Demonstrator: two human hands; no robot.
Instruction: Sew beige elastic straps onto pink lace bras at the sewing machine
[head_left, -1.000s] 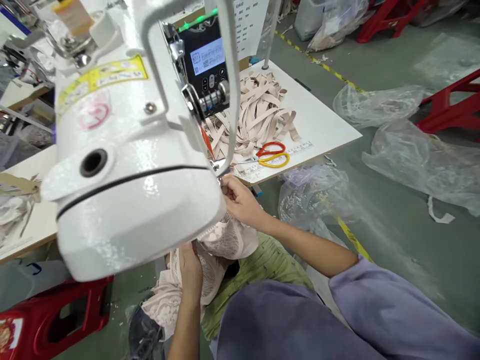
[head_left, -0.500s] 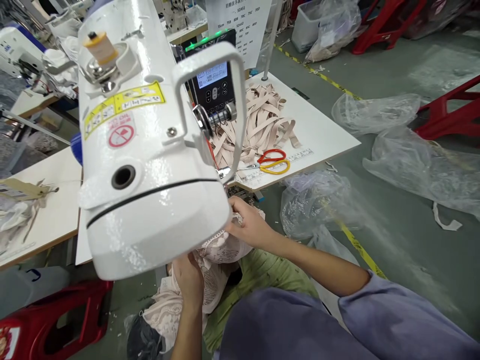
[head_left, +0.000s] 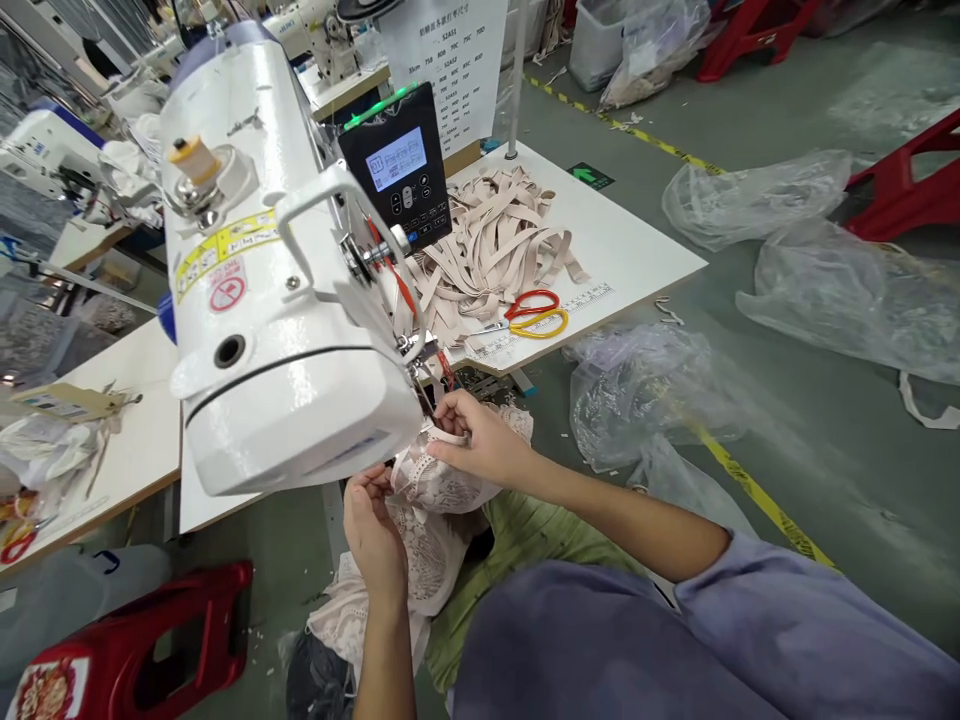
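A white sewing machine fills the left of the view. Just under its head, my right hand pinches a pale pink elastic strap against a pink lace garment near the needle. My left hand grips the same lace garment lower down, fingers curled into the fabric. The garment hangs over my lap, and the needle area is partly hidden by the machine head.
A heap of beige elastic straps and red-and-yellow scissors lie on the white table. A control panel stands behind. Clear plastic bags litter the floor; a red stool sits at lower left.
The view has pulled back and up, so the machine head looks smaller. My right hand moved down from beside the needle to the garment; the left hand stays gripping the lace.
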